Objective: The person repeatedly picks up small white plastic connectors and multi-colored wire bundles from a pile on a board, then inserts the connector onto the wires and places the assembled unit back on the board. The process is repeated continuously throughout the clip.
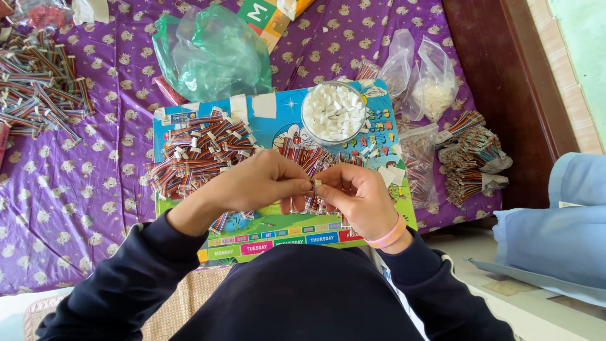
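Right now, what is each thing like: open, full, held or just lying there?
left hand: pinching a small white connector, with the right hand.
right hand: fingertips shut on the small white connector.
clear bowl: open, full of white pieces.
green plastic bag: crumpled, lying on the purple cloth.
wire pile: heaped loose on the colourful board.

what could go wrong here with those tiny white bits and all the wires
1. The small white piece is pinched between the fingertips of both hands, left and right; it may slip and vanish among the loose wires.
2. The bowl of white pieces sits just beyond the hands; a reach could knock it.
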